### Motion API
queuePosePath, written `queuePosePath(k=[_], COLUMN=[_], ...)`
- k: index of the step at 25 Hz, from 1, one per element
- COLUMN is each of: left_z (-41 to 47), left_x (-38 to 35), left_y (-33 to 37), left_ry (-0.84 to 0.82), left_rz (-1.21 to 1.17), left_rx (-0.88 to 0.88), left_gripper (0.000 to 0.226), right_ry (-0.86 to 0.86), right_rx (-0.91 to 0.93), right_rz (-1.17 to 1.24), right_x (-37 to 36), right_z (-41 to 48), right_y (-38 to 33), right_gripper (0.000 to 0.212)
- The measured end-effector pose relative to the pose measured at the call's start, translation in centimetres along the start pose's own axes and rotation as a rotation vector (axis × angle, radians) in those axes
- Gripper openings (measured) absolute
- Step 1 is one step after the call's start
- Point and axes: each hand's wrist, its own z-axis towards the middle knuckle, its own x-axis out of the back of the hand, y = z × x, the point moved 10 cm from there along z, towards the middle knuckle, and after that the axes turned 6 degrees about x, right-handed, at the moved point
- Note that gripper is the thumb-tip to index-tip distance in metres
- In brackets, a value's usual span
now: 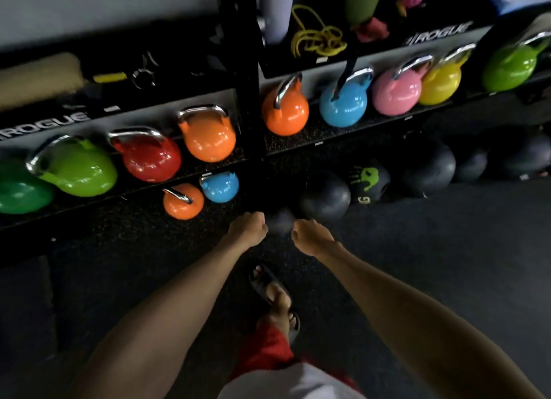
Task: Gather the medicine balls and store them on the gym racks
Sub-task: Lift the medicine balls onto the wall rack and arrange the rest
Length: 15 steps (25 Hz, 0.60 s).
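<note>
Single head-worn wide-angle view, looking steeply down and forward from standing height onto the floor (447,264) and the rack (253,100) close ahead.

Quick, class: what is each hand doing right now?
Left hand: fingers curled beside the small dark ball; grip cannot be told.
Right hand: fingers curled at its other side; grip cannot be told.

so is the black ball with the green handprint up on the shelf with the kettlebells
No, the black medicine ball with the green handprint sits low down beneath that speckled black shelf, not on it.
</note>
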Motion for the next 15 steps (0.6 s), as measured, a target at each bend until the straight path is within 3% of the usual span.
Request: queuePosePath(k=[4,11,15], left_z=[5.9,17.0,25.2], left_x=[-3.9,-12.9,-19.8], left_y=[-0.8,-5.4,-8.7], left_ry=[-0.132,-0.189,-0.157], left_rz=[-0.091,-0.259,-0.445], left_rx=[0.084,0.269,0.444], left_gripper=[0.026,0.021,0.028], right_ry=[-0.120,-0.164,-0.176], right_rx=[-0.089,-0.213,-0.459], right_rz=[0.058,0.282,0.669], right_x=[-2.8,-10.8,-19.1], right_z=[4.4,15.7,23.5], right_y=[4.4,12.9,19.8], right_gripper=[0.022,0.025,0.039])
